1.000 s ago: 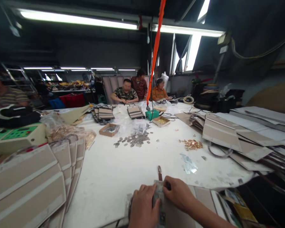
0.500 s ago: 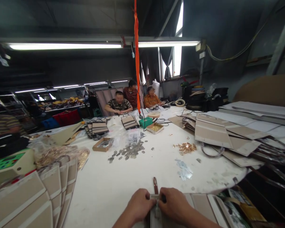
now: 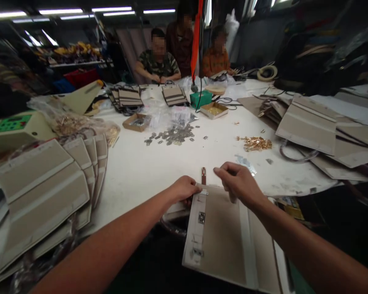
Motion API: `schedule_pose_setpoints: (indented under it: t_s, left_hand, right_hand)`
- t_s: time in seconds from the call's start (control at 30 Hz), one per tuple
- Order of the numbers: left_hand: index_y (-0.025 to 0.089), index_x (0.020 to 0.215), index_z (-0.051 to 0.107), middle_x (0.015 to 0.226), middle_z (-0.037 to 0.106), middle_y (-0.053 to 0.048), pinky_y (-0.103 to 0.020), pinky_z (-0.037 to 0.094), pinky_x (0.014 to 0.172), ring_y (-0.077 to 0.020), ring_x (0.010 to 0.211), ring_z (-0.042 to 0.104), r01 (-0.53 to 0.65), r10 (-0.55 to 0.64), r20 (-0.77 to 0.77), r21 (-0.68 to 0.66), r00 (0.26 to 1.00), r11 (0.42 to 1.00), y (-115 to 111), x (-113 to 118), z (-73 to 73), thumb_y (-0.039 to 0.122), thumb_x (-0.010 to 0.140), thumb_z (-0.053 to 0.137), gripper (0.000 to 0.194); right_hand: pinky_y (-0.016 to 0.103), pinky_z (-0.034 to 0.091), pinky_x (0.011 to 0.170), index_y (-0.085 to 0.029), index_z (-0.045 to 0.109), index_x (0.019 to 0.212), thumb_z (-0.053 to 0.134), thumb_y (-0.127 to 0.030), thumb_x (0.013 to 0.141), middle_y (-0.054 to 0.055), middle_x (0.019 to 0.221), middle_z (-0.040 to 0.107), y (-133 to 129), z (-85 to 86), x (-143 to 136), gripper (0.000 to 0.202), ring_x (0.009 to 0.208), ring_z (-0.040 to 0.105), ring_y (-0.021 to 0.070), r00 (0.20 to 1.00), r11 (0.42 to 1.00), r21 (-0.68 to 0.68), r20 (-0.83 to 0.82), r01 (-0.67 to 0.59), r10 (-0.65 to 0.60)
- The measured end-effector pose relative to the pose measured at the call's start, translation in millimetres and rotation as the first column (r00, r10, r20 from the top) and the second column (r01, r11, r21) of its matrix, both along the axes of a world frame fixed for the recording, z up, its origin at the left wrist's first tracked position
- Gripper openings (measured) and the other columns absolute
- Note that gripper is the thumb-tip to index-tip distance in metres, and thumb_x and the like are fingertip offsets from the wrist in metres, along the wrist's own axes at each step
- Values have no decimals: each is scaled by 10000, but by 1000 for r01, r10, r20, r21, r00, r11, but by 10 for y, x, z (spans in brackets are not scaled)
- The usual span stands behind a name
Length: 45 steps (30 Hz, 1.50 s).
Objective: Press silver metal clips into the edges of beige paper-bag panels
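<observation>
A beige bag panel (image 3: 223, 228) with white strips lies before me at the table's near edge and reaches out over it. Two small metal plates (image 3: 201, 217) sit along its left strip. My left hand (image 3: 185, 188) pinches the panel's far left corner. Just beyond that corner, a brown strap (image 3: 204, 175) with a shiny metal piece sticks out. Above the panel's far edge hovers my right hand (image 3: 237, 179), its fingers curled in; whatever they hold, if anything, is hidden. A brown bag handle (image 3: 173, 228) hangs under the panel on the left.
Grey metal plates (image 3: 174, 134), gold-coloured fittings (image 3: 257, 143) and clear pieces (image 3: 245, 163) lie on the white table (image 3: 135, 171). Stacked bag panels stand at left (image 3: 46, 175) and right (image 3: 309, 122). Several people sit or stand across the table.
My view has tipped downward. Both hands were together at the panel's edge; my right hand has lifted away to the right, while my left stays on the corner. More of the panel shows.
</observation>
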<state>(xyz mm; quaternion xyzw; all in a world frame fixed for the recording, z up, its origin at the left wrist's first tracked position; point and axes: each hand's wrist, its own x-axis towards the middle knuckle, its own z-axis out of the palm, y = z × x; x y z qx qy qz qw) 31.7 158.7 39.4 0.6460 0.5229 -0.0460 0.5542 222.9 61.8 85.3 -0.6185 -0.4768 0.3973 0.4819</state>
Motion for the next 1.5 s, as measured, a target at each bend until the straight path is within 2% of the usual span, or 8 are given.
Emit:
schedule_pose_setpoints:
  t_s: [0.13,0.3,0.53,0.77,1.0,1.3,1.4,1.5]
  left_hand:
    - [183,779,610,522,606,8,-246,449,439,-153,406,576,-20,21,31,-27,999,999,4,-10,-42,314,910,677,197]
    - [187,738,599,471,576,9,-246,449,443,-174,411,598,-17,17,37,-13,999,1000,-24,-16,-18,322,901,691,231]
    - [184,745,588,496,567,20,-236,435,456,-159,424,599,5,-2,101,-27,995,1000,-10,-54,-36,327,894,670,221]
    - [181,734,595,477,572,7,-254,468,480,-184,455,635,43,-41,128,-13,991,999,-11,-82,1,314,891,652,214]
    - [157,750,624,541,605,-9,-259,484,504,-163,460,626,47,-43,194,-21,980,999,-13,-118,-41,290,888,629,191]
    - [120,707,650,565,633,-42,-252,463,536,-136,485,619,113,-107,314,-3,944,994,28,-154,-123,269,931,525,296]
    - [144,696,629,556,641,-46,-251,483,522,-150,479,633,89,-79,278,-24,957,996,24,-167,-88,314,942,563,306]
    - [169,744,621,540,644,-27,-246,501,515,-161,485,655,65,-48,254,-60,966,996,25,-173,-84,354,933,619,265]
  right_hand:
    - [250,380,458,-220,453,622,729,-426,950,-65,517,466,-15,10,-105,475,424,439,95,908,943,286,-417,168,-35]
    - [243,337,404,-222,429,619,726,-341,944,-86,505,388,138,-138,-393,455,390,370,83,789,888,370,-614,273,13]
    - [261,344,411,-234,432,601,714,-334,978,-75,498,413,267,66,-465,481,392,372,84,889,913,398,-444,85,111]
    - [260,346,420,-252,405,584,687,-446,978,-66,470,433,253,-94,-503,522,410,384,95,982,959,283,-179,-9,62]
    - [259,367,419,-240,441,570,692,-407,970,-69,450,434,442,126,-666,502,397,401,94,963,963,233,-195,-136,184]
    - [236,328,445,-208,487,532,672,-319,947,-52,496,475,481,106,-780,467,471,419,86,948,948,78,115,-308,298]
    - [250,336,449,-217,480,529,667,-317,962,-49,480,474,449,102,-700,482,456,410,91,964,961,89,77,-262,256]
    - [268,336,427,-238,456,557,670,-356,987,-61,461,432,402,88,-646,495,405,381,96,974,957,254,-137,-143,182]
